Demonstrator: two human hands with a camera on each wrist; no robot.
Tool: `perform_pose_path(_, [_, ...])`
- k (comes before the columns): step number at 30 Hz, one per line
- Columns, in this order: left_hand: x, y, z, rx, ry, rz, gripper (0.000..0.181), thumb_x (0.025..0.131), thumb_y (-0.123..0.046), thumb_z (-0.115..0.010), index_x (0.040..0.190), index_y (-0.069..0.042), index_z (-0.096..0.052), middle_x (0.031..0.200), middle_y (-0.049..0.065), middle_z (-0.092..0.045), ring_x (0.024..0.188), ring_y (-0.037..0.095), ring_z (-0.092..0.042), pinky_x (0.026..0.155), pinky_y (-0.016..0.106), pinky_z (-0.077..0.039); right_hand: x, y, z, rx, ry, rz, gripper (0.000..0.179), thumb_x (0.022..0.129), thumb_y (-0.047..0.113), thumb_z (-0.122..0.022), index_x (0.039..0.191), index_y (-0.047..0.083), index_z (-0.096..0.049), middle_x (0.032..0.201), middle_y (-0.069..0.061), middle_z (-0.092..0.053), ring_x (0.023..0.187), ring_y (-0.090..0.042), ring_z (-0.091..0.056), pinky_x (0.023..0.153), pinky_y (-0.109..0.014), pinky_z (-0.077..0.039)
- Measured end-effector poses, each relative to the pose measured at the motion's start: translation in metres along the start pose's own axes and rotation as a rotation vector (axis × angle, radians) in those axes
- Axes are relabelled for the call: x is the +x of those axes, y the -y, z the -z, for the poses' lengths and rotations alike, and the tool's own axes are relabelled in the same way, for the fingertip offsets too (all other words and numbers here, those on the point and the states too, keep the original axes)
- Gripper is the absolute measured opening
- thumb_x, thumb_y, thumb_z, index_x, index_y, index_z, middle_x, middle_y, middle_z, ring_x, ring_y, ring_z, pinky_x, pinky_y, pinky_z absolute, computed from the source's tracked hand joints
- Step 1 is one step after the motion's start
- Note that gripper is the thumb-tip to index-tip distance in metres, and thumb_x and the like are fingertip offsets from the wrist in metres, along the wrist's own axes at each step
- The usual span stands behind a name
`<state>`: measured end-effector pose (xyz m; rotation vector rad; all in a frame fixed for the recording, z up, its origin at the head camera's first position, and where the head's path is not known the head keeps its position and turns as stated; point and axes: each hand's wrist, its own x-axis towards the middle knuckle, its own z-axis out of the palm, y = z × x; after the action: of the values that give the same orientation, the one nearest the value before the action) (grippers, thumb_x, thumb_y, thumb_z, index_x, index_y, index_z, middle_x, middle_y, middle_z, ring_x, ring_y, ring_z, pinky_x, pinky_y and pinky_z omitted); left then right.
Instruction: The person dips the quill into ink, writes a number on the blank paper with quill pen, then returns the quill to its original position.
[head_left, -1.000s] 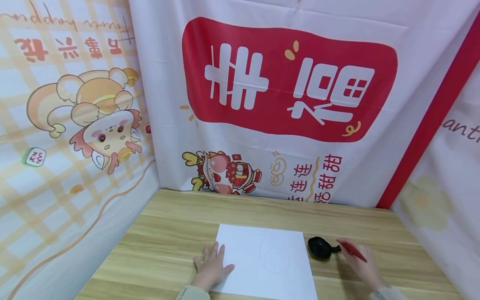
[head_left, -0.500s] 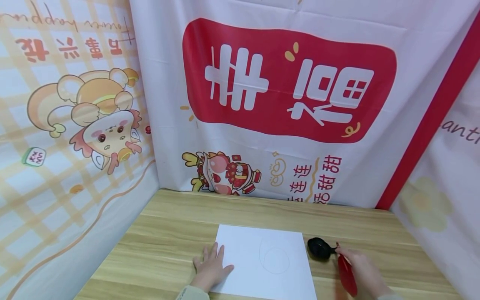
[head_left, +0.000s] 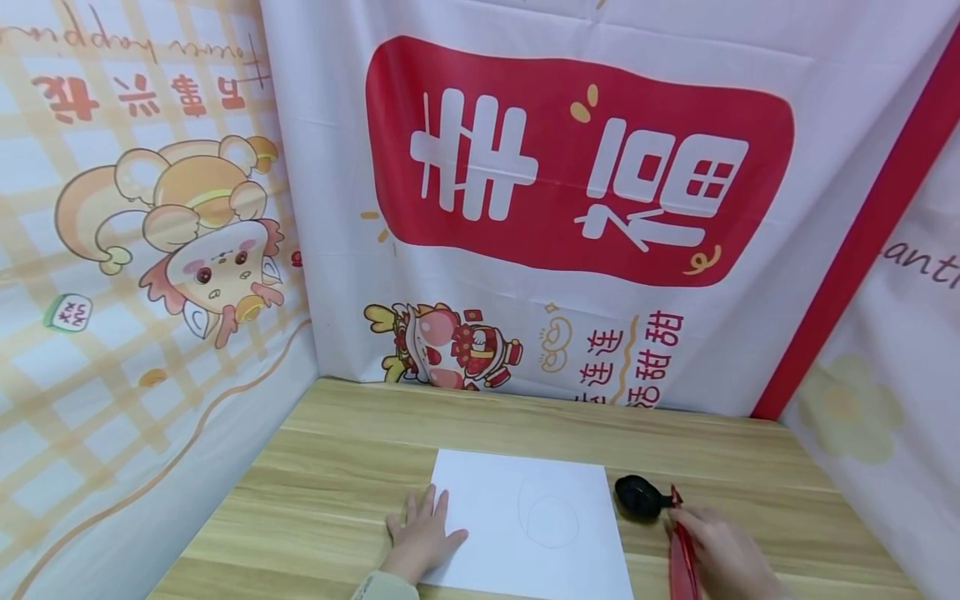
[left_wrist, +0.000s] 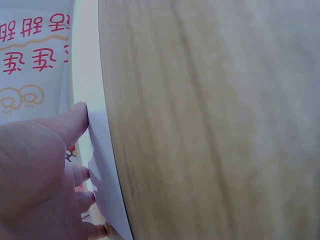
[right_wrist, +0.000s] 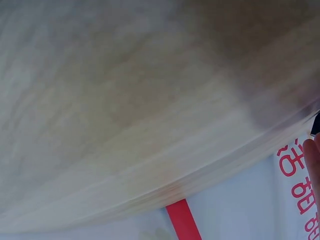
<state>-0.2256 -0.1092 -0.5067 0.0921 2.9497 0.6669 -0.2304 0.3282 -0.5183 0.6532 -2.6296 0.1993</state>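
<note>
My left hand (head_left: 422,533) lies with fingers spread on the left edge of a white sheet of paper (head_left: 487,508), which bears faint curved pencil-like lines. In the left wrist view its thumb and fingertips rest along the paper's edge. To the right of the sheet, my right hand (head_left: 723,546) pinches a glossy, long red object (head_left: 681,558), partly see-through, whose kind I cannot tell. Its narrow tip stands beside the short stem of a rounded black object (head_left: 637,497) on the table; whether they touch is unclear. Only a finger (right_wrist: 312,162) shows in the right wrist view.
A wood-grain table (head_left: 360,433) carries everything. Behind it hangs a white cloth with a red panel (head_left: 562,158); patterned cloths (head_left: 150,292) close off the left and right sides.
My right hand has moved slightly down and left, turning the red object from a slant to nearly lengthwise. Left hand, paper and black object have stayed almost in place.
</note>
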Motion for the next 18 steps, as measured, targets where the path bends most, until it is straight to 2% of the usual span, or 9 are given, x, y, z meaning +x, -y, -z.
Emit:
perform_pose_path(3, [-0.0003,-0.0005,0.0007,-0.003,0.001,0.000,0.070,0.087,-0.045,-0.057,0.138,-0.001,-0.038,0.146,0.024,-0.023,0.130,0.052,-0.007,0.090,0.075,0.003,-0.0015,-0.0007,-0.0011,0.002,0.028,-0.019,0.032,0.073,0.001,-0.070,0.101,0.015,-0.069,0.096,0.001,-0.064,0.086,-0.015,-0.060,0.066,-0.036,-0.053])
perform_pose_path(18, [-0.0020,-0.0016,0.0016,-0.005,-0.006,-0.005,0.070,0.087,-0.044,-0.057,0.138,-0.001,-0.038,0.146,0.024,-0.023,0.130,0.052,-0.007,0.091,0.075,0.003,-0.0004,-0.0038,-0.0004,-0.018,0.086,0.050,0.031,0.073,-0.004,-0.066,0.100,0.011,-0.069,0.095,-0.003,-0.065,0.085,-0.019,-0.061,0.067,-0.037,-0.053])
